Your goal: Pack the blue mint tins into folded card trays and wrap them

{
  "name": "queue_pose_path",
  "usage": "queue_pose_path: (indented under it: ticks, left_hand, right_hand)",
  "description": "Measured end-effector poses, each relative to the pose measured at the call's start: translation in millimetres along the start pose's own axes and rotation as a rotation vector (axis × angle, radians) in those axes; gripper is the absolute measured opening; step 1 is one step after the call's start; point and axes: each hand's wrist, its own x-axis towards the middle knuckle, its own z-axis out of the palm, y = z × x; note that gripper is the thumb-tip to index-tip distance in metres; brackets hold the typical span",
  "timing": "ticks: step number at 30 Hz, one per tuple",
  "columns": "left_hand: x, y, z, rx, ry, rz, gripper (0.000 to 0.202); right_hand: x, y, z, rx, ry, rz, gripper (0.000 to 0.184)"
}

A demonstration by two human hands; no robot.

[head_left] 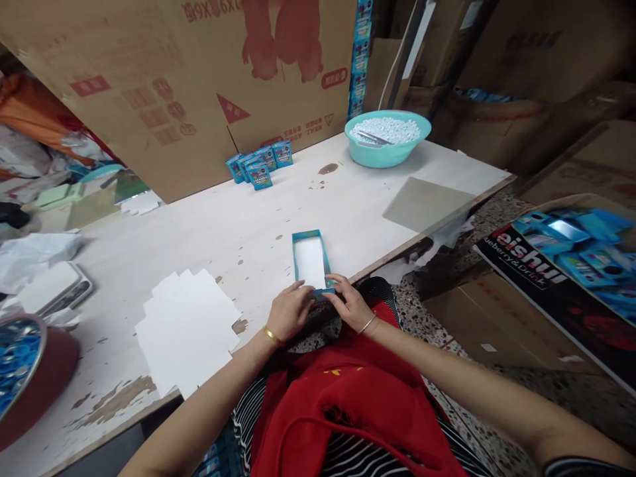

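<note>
A shallow cardboard box with blue edges and a white inside lies near the table's front edge. Its near end is between my two hands. My left hand grips the near left corner with bent fingers and thumb. On the near right corner, my right hand pinches the blue end wall. The folds under my fingertips are partly hidden. To the left of the box, a fanned stack of white card sheets lies flat on the table.
Small blue packets stand at the back before a large carton. A turquoise basin holds white pellets and a metal tool. A red bowl with blue pieces sits left. A grey sheet lies right; an open carton holds blue packaging.
</note>
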Motion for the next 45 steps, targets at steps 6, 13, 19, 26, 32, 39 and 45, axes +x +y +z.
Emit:
queue_pose_path:
  ticks: [6, 13, 19, 26, 32, 39, 45]
  left_hand:
    - [4, 2, -2.8, -0.002, 0.026, -0.052, 0.030]
    - [-3, -8, 13.2, -0.351, 0.173, -0.095, 0.052]
    - [-7, 7, 48.5, -0.663, 0.404, -0.348, 0.082]
    - [0, 25, 52.2, -0.634, 0.376, -0.429, 0.081]
    - [-1, 13, 53.1, -0.758, 0.386, -0.441, 0.077]
    - [6, 11, 53.7, -0.819, 0.464, -0.530, 0.064]
    - [18, 3, 58.3, -0.581, 0.511, -0.553, 0.066]
  right_hand:
    - [-10, 8, 5, -0.145, -0.023, -0.194, 0.042]
    - [-9, 17, 6, -0.188, -0.005, -0.281, 0.043]
    - [-3, 12, 6, -0.189, -0.049, -0.249, 0.042]
    - [2, 14, 12, -0.167, 0.030, -0.239, 0.039]
    - [-1, 27, 10, -0.170, 0.021, -0.263, 0.042]
    - [2, 20, 10, -0.064, 0.071, -0.134, 0.041]
    - [4, 13, 10, -0.085, 0.067, -0.117, 0.032]
